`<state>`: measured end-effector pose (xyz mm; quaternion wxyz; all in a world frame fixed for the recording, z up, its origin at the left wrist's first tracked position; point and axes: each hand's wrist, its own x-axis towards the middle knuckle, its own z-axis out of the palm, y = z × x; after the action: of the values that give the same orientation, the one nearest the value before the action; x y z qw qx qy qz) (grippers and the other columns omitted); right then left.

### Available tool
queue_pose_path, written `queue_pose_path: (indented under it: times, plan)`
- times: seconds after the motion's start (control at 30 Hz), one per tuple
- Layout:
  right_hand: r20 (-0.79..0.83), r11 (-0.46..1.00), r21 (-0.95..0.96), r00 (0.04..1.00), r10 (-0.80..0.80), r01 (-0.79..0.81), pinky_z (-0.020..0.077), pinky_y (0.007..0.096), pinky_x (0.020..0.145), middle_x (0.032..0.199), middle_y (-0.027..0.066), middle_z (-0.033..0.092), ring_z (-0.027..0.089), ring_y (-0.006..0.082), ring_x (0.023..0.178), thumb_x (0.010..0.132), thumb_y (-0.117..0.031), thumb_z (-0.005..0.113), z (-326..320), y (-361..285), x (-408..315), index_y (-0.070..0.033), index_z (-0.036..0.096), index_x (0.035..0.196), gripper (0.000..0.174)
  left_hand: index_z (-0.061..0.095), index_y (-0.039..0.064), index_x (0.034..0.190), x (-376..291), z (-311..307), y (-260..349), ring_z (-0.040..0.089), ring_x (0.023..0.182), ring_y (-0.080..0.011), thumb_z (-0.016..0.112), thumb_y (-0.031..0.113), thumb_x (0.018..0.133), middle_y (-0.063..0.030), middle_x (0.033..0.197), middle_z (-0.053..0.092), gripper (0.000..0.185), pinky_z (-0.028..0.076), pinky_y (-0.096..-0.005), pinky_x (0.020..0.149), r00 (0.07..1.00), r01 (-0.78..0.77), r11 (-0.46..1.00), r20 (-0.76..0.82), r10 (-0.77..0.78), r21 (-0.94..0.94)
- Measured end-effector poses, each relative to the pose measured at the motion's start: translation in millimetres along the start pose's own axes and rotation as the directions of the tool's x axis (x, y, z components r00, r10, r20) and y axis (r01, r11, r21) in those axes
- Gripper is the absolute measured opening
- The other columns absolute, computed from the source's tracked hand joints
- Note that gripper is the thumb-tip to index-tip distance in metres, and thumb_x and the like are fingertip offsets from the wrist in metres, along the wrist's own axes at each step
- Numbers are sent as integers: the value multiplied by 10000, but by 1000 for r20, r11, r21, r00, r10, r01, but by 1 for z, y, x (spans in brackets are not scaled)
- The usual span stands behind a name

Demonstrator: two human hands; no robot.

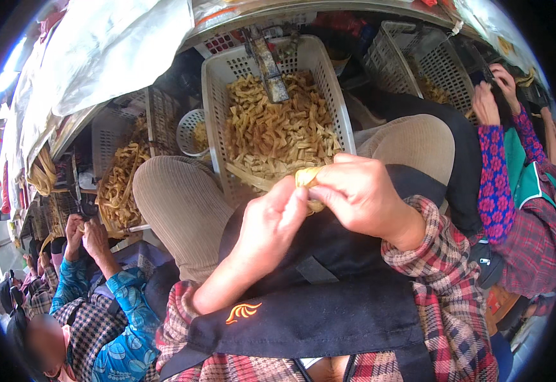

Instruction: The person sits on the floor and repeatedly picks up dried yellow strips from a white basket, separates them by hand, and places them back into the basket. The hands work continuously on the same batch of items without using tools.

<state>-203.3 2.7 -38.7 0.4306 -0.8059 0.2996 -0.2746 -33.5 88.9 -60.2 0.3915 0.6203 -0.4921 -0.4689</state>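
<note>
Between the fingertips of my left hand (275, 217) and my right hand (361, 196) is a folded yellowish fibrous strip (306, 177). Both hands pinch it, close together above my lap and the near end of a white plastic basket (344, 122). Short, pale brown and yellow pieces (278, 124) of similar material fill much of this basket. One longer flat strip (247, 177) lies across its near end. A worn metal bracket (267, 67) reaches down over the pieces from the bench edge.
A small white perforated bowl (182, 131) stands left of the basket. Farther left, another crate holds yellowish strips (125, 186). At right is a white crate (397, 62). Co-workers' hands show at left (91, 238) and right (493, 100). Plastic sheeting (115, 47) covers the bench above.
</note>
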Motion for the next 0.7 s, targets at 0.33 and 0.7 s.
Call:
queue_pose_path:
  times: [0.33,0.7]
  plan:
    - [370,-97,929,871,324,-358,345,211,492,657,-12,508,416,64,538,1067,-275,426,-20,33,27,-78,518,825,325,686,15,945,3,-35,6,590,802,-98,621,252,994,-2,847,653,250,471,-252,752,983,118,960,169,-76,-254]
    - [-75,670,737,974,215,-91,253,180,506,716,-55,436,306,22,578,1075,-327,420,-6,54,159,-88,510,877,323,687,60,943,134,-102,-7,320,489,-36,553,326,1025,87,583,368,309,247,-216,451,819,168,953,-503,-277,-251]
